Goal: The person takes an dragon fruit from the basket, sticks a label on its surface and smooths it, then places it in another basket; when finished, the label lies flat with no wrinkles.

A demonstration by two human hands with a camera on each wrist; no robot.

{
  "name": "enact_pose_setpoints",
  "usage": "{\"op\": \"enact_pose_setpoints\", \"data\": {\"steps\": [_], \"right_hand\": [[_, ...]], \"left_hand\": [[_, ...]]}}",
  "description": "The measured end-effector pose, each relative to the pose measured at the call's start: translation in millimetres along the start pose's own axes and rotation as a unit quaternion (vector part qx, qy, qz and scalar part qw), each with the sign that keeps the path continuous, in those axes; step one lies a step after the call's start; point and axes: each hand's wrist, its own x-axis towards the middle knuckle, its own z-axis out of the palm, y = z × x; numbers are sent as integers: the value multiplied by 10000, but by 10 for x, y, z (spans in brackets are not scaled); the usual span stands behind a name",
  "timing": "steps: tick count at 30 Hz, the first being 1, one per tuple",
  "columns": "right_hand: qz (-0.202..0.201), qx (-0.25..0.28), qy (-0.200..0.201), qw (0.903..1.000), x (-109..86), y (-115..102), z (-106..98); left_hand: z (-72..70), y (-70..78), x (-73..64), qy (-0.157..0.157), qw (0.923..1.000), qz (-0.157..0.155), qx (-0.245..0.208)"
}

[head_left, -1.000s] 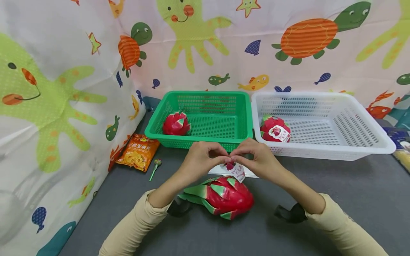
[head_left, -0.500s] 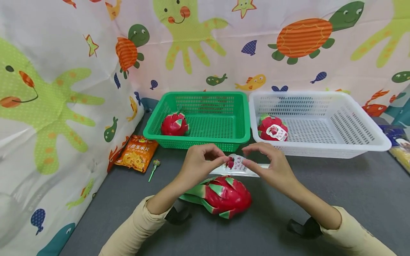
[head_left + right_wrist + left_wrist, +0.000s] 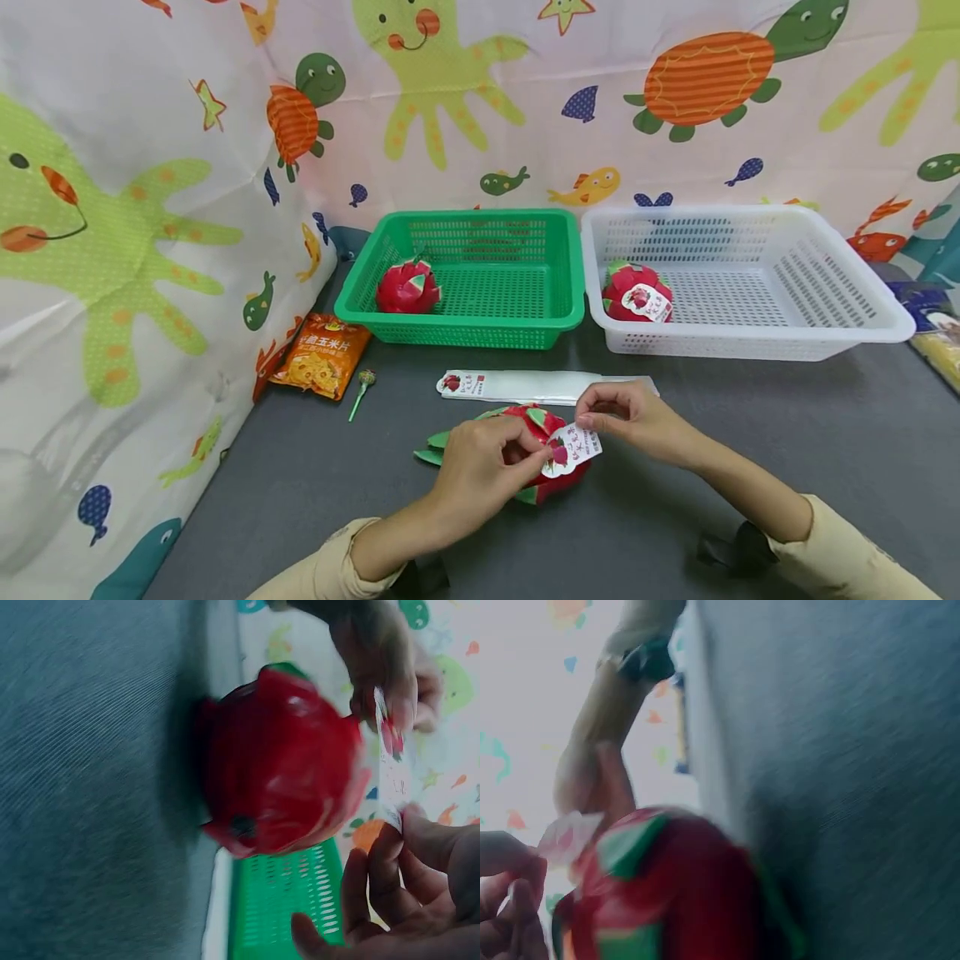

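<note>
A white sticker label (image 3: 572, 450) with a red fruit print is stretched between both hands, just over the near dragon fruit (image 3: 285, 765). My left hand (image 3: 483, 471) pinches its left end between thumb and forefinger. Its right corner is pinched by my right hand (image 3: 637, 421). The red dragon fruit with green leaf tips lies on its side on the table, partly covered by the left hand in the head view. From the right wrist view, the label looks apart from the fruit's skin. The left wrist view is blurred.
Behind the hands lies a strip of labels (image 3: 525, 386). A green basket (image 3: 457, 333) and a white basket (image 3: 750, 340) stand further back, each with a dragon fruit inside. An orange snack bag (image 3: 321, 354) and a lollipop (image 3: 364, 383) are at the left.
The label has come away from the strip and moved toward me, over the dragon fruit. Both hands moved nearer with it; the right hand, open half a second ago, now pinches its corner.
</note>
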Motion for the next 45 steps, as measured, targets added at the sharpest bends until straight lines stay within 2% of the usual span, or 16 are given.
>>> {"op": "enact_pose_setpoints", "data": {"steps": [3, 8, 12, 16, 19, 23, 25, 30, 34, 36, 39, 42, 45], "right_hand": [[-41, 188, -297, 9994, 24, 100, 29], [-62, 259, -368, 9990, 59, 163, 77], [53, 197, -326, 9993, 69, 166, 100], [79, 145, -149, 9998, 65, 174, 133], [34, 233, -16, 9997, 56, 179, 165], [-96, 325, 150, 9993, 54, 212, 220], [-180, 260, 280, 9991, 56, 240, 243], [-360, -275, 580, 9973, 92, 362, 272], [-472, -288, 828, 9950, 105, 428, 220], [-727, -340, 754, 9939, 93, 414, 191], [-1000, -783, 288, 9915, 83, 383, 179], [-777, -1511, -132, 9854, 78, 366, 166], [-410, -1951, -148, 9798, 62, 341, 134]], "left_hand": [[95, 2, -68, 8, 9979, 234, 610], [171, -9, -115, 113, 9904, 424, 1313], [174, -21, -134, 236, 9855, 581, 1576], [167, -30, -143, 302, 9800, 931, 1733], [171, -47, -141, 533, 9679, 1380, 2032], [178, -81, -123, 1052, 9406, 1845, 2648], [182, -113, -120, 1141, 9356, 1896, 2751], [202, -199, -144, 926, 9478, 1675, 2549], [207, -220, -133, 884, 9563, 1464, 2370], [201, -227, -126, 870, 9594, 1429, 2271], [189, -235, -125, 842, 9630, 1382, 2153], [183, -231, -125, 786, 9639, 1336, 2166], [194, -225, -118, 801, 9626, 1271, 2253]]}}
